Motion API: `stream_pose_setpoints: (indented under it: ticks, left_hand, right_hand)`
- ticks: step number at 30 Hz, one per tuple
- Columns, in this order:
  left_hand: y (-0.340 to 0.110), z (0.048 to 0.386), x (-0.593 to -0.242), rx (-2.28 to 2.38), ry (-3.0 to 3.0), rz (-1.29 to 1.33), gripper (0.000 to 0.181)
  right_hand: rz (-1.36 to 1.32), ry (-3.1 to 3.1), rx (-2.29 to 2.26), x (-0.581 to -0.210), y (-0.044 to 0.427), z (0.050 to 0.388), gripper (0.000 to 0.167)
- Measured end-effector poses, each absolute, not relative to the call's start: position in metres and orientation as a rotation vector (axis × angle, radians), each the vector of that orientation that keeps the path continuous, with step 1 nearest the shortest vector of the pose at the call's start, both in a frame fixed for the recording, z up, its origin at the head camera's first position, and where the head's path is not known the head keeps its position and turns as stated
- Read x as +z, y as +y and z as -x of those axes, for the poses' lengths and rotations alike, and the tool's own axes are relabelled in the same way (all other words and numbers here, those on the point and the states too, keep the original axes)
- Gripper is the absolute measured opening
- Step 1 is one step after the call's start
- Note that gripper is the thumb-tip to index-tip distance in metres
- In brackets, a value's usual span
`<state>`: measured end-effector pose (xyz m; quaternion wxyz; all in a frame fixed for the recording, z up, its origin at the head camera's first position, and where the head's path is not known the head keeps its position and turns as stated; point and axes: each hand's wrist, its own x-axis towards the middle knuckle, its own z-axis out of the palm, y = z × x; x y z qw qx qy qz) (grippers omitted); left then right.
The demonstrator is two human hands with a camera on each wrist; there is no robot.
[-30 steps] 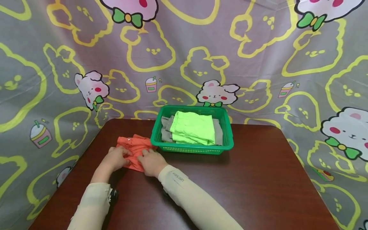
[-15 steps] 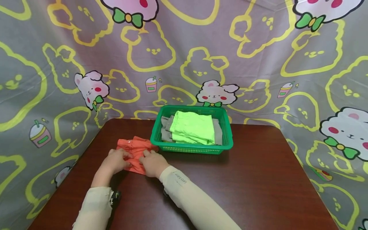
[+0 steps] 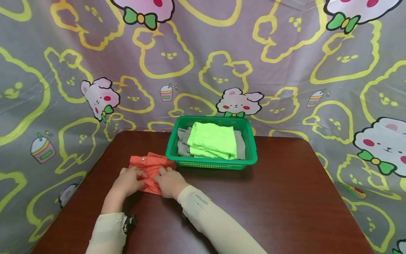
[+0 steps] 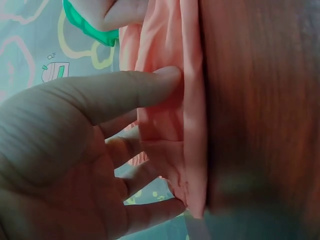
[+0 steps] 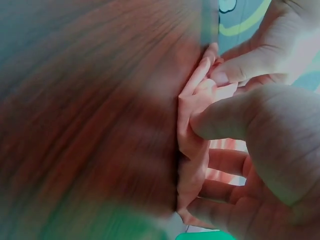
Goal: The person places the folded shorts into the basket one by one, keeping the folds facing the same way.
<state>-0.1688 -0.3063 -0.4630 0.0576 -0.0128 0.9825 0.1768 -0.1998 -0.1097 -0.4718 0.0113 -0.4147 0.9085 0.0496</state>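
A folded orange garment, probably shorts (image 3: 153, 163), lies on the table beside the basket's left end, its gathered waistband on the far side. My left hand (image 3: 128, 182) rests on its left part; in the left wrist view the thumb (image 4: 150, 85) presses the near folded edge and the spread fingers touch the cloth farther back. On the garment's right part lies my right hand (image 3: 171, 182). The right wrist view shows that thumb (image 5: 220, 120) pushing into the rumpled near edge, with the fingers spread and fairly straight on the cloth.
A green plastic basket (image 3: 210, 164) stands at the back middle, holding a folded neon-green garment (image 3: 213, 141) on top of grey clothing (image 3: 240, 144). The brown wooden table (image 3: 269, 197) extends to the right and front. A patterned curtain (image 3: 276, 77) surrounds its back and sides.
Both hands have slid the orange garment slightly toward me and a little right, away from the table's back edge. The basket and its contents stay in place.
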Motion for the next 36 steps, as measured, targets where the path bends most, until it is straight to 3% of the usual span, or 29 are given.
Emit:
stream_pose_setpoints:
  ticks: [19,36]
  left_hand:
    - [-0.291,0.154,-0.458,0.504,2.994,0.058,0.024]
    - [-0.272,0.146,-0.462,0.403,3.098,0.102,0.012]
  right_hand:
    - [1.311,2.855,0.084,-0.474,-0.096,0.192,0.030]
    - [1.344,2.900,0.020,-0.480,-0.087,0.182,0.029]
